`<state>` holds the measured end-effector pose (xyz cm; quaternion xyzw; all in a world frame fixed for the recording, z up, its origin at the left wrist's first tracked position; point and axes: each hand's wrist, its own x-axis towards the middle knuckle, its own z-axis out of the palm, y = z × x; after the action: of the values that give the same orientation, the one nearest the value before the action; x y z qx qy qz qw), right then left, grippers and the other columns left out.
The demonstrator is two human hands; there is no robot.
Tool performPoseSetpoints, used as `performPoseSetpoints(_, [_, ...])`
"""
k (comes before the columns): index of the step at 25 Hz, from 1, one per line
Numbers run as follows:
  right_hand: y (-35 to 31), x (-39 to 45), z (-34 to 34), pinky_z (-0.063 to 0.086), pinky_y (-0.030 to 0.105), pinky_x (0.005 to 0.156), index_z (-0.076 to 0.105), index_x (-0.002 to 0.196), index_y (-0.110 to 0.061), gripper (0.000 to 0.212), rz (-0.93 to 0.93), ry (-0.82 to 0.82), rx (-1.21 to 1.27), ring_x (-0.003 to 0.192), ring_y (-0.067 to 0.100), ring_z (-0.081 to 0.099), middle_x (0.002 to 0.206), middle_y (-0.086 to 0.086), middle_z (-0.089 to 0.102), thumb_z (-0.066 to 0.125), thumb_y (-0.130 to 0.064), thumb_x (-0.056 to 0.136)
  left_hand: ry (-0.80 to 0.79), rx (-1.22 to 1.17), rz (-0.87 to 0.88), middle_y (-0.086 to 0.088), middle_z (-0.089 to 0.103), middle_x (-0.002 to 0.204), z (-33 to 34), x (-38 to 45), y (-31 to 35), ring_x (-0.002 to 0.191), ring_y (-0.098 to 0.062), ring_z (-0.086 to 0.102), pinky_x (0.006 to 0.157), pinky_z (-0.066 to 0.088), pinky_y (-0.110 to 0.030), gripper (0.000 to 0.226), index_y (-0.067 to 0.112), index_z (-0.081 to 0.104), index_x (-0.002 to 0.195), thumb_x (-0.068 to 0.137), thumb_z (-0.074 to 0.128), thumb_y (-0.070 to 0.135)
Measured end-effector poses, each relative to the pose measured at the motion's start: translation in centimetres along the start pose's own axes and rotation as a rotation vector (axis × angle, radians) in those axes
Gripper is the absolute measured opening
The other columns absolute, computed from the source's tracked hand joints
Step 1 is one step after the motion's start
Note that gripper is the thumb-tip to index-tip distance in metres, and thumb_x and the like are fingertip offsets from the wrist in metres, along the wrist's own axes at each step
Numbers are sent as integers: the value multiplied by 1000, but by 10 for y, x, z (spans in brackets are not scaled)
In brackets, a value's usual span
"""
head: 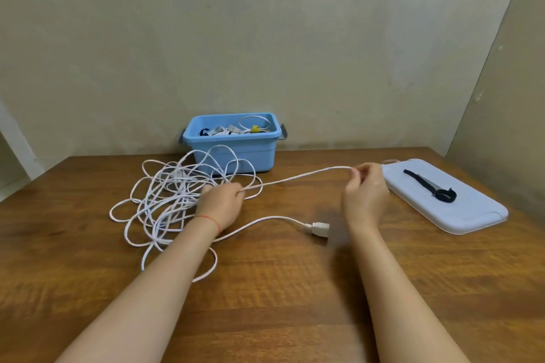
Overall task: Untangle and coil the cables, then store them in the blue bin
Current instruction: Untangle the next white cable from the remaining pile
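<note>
where the wooden table [295,289] meets beige wall, both hands [222,203] [365,194] pinch white cable [298,177].

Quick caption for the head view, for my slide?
Both hands stretch a white braided cable from its tangle before the blue plastic bin.

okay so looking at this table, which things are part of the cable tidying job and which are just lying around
Part of the job:
white cable
blue bin
left hand
right hand

Just lying about:
bin lid
black strap, though it may be a cable tie

White cable [165,200], blue bin [236,150], pale lid [460,209], brown wood-grain table [280,289].
</note>
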<state>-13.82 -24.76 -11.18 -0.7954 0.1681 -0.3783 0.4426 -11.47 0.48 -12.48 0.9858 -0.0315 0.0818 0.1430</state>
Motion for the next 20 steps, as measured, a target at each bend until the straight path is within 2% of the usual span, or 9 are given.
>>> performPoseSetpoints(1, [3, 3, -2, 32, 28, 66, 61, 110, -11, 15, 56, -10, -74, 88, 27, 60, 101, 7, 69, 52, -16, 99, 27, 33, -38, 2, 71, 99, -4, 0, -11, 102, -26, 59, 100, 33, -39, 35, 27, 68, 100, 106, 35, 34])
performPoseSetpoints(3, [-2, -6, 4, 41, 32, 70, 60, 124, -18, 30, -20, -146, -245, 98, 30, 63, 109, 8, 70, 50, -13, 96, 50, 98, -10, 2, 71, 102, -16, -1, -13, 105, -27, 58, 100, 33, -39, 36, 27, 70, 106, 107, 35, 35])
performPoseSetpoints(5, [-22, -33, 22, 46, 35, 76, 54, 137, -26, 46, -293, -379, -250, 104, 29, 63, 115, 4, 68, 49, -12, 93, 67, 174, 104, 1, 71, 106, -29, -2, 9, 105, -28, 57, 97, 38, -39, 35, 27, 69, 112, 107, 36, 36])
performPoseSetpoints(8, [-39, -65, 45, 45, 36, 77, 55, 129, -19, 35, -583, -600, -348, 104, 31, 61, 117, 6, 65, 50, -14, 96, 114, 202, 293, 1, 71, 101, -33, -8, 43, 98, -24, 62, 94, 40, -40, 32, 27, 68, 104, 106, 37, 36])
performPoseSetpoints(10, [-33, -59, 45, 41, 37, 71, 60, 113, -12, 23, -623, -544, -380, 96, 35, 62, 107, 9, 66, 53, -6, 92, 92, 195, 312, 2, 70, 95, -27, -12, 40, 94, -24, 62, 95, 40, -40, 31, 27, 65, 95, 105, 38, 37])
performPoseSetpoints(12, [-24, -45, 37, 37, 36, 64, 63, 99, -7, 17, -558, -356, -291, 85, 38, 62, 92, 12, 66, 55, 2, 88, 60, 177, 249, 3, 69, 91, -22, -15, 22, 92, -22, 61, 100, 38, -40, 29, 29, 58, 85, 105, 39, 38])
performPoseSetpoints(15, [-20, -28, 18, 42, 37, 68, 66, 103, -5, 16, -344, -153, -171, 89, 37, 62, 95, 14, 69, 52, -2, 95, 138, 196, 126, 5, 70, 94, -20, -16, -4, 100, -18, 62, 114, 27, -40, 27, 30, 60, 87, 105, 40, 34])
performPoseSetpoints(18, [-31, -30, 15, 41, 36, 66, 58, 121, -10, 27, -237, -267, -386, 90, 36, 61, 99, 13, 69, 43, -7, 99, 130, 237, 99, 4, 72, 99, -23, -14, -4, 105, -18, 63, 117, 21, -44, 32, 26, 67, 98, 107, 37, 32])
performPoseSetpoints(20, [-51, -47, 20, 39, 33, 62, 40, 139, -17, 46, -366, -435, -479, 83, 35, 61, 93, 10, 68, 44, -5, 95, 166, 213, 135, 3, 71, 97, -26, -17, 4, 103, -20, 62, 110, 27, -44, 30, 26, 67, 98, 106, 39, 32])
